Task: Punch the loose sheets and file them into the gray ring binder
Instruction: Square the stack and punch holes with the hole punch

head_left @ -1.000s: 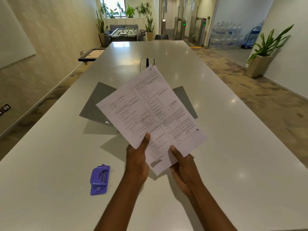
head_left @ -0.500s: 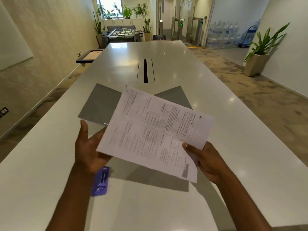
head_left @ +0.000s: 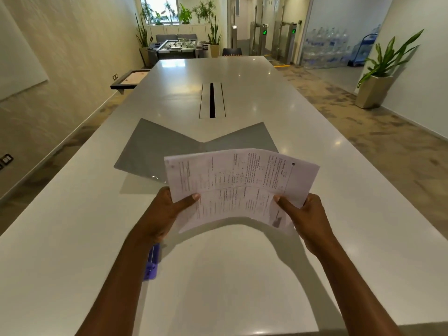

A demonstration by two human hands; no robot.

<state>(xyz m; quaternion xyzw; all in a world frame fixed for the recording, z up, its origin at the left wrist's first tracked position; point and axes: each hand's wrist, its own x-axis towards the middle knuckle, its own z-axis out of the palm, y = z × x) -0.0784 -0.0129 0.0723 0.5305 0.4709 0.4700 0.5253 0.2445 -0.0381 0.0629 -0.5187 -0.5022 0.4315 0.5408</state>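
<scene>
- While both forearms reach out over the near edge of the white table [head_left: 242, 275], the purple hole punch [head_left: 152, 261] sits closest in, flat on the surface and half hidden under the left wrist — untouched, and handy for the punching that looks to come next.
- Up a little, the left hand [head_left: 164, 214] is pinched on the left end of the loose sheets [head_left: 240, 185], thumb on top and fingers underneath.
- Across from it, the right hand [head_left: 310, 219] is clamped the same way on the right end, thumb pressing the printed face.
- Between the two grips the sheets hang in the air, clear of the table, bowed upward in an arch — my read is that the hands are squeezing inward to square the edges into one stack before it goes to the punch.
- One sheet edge shows offset from the other, so the stack is not yet aligned.
- Just beyond the paper lies the gray ring binder [head_left: 157, 151], opened flat with both covers spread, ready to receive pages; its rings are mostly hidden behind the sheets.
- Farther off, a slot runs down the table's middle, and nothing is filed yet.
</scene>
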